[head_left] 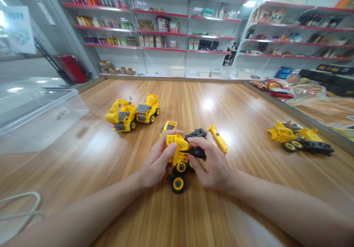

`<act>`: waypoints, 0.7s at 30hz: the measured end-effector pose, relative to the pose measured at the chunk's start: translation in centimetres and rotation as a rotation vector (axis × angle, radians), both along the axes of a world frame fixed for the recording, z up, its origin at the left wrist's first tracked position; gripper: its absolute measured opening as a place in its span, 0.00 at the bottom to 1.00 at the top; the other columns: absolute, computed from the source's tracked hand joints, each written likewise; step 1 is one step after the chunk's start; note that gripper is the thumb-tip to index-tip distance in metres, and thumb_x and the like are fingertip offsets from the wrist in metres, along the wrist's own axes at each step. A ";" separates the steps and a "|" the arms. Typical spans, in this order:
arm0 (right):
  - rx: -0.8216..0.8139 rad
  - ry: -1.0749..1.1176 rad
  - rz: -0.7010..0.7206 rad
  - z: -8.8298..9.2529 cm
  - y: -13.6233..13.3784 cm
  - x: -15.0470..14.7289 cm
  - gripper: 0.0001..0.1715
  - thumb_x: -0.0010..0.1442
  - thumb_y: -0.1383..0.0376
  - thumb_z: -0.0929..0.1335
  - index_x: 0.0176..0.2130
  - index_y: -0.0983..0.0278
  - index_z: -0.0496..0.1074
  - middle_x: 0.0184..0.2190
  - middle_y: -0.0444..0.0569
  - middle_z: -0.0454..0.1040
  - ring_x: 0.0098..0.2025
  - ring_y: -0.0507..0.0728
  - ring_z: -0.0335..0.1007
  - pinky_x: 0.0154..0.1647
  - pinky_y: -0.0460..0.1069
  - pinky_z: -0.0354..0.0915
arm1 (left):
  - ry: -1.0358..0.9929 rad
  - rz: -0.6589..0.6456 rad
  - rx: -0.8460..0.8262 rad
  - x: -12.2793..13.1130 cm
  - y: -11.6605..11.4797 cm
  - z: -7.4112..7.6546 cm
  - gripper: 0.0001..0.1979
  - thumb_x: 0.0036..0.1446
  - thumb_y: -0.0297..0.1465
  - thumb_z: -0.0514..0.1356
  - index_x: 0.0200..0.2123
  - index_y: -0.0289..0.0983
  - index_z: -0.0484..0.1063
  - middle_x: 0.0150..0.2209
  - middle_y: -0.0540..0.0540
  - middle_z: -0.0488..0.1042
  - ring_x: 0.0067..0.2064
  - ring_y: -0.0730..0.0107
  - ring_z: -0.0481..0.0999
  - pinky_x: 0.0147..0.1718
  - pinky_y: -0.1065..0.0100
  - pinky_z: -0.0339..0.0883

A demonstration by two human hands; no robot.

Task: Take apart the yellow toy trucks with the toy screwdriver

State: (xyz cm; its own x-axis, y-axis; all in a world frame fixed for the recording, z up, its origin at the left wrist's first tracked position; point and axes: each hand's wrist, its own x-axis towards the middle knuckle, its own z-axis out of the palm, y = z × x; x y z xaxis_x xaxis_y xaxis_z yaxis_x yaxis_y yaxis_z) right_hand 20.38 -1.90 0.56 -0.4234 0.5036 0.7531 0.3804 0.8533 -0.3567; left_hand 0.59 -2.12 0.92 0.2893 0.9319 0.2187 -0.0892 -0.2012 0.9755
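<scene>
My left hand is closed around a yellow toy truck part with a moulded window grid, its thumb pressed on the near face. Between the fingers of my right hand is a black-handled screwdriver, its thin shaft pointing left at the yellow part. Just below lie black wheels with yellow hubs, the nearest wheel facing me. Behind my hands sit a yellow cab piece and a black chassis piece. A yellow arm piece lies just right of them.
Left on the wooden table stand a yellow toy excavator and a cement mixer truck. Partly dismantled yellow and black toy parts lie at right. A clear plastic bin is at far left, a white cable nearer me.
</scene>
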 end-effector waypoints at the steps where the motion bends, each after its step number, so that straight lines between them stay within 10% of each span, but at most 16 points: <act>1: 0.004 -0.002 -0.002 0.0 0.0 0.0 0.28 0.60 0.73 0.66 0.58 0.62 0.59 0.44 0.52 0.72 0.44 0.57 0.72 0.46 0.52 0.72 | -0.005 -0.004 -0.002 0.0 0.0 0.0 0.18 0.64 0.42 0.54 0.52 0.39 0.67 0.36 0.47 0.70 0.31 0.71 0.68 0.27 0.72 0.64; 11: -0.105 -0.163 -0.026 0.4 0.4 -0.1 0.03 0.63 0.70 0.64 0.38 0.64 0.66 0.33 0.49 0.66 0.34 0.55 0.65 0.34 0.51 0.65 | 0.043 -0.046 0.149 -0.1 0.0 -0.3 0.16 0.67 0.38 0.52 0.55 0.39 0.64 0.38 0.47 0.70 0.36 0.71 0.68 0.35 0.71 0.65; 21: -0.097 -0.145 0.010 0.3 0.3 0.2 0.05 0.60 0.71 0.65 0.39 0.65 0.67 0.38 0.52 0.66 0.39 0.56 0.65 0.39 0.51 0.66 | 0.107 -0.065 0.244 -0.3 0.0 -0.5 0.17 0.66 0.37 0.53 0.56 0.39 0.63 0.37 0.48 0.68 0.32 0.74 0.66 0.31 0.73 0.63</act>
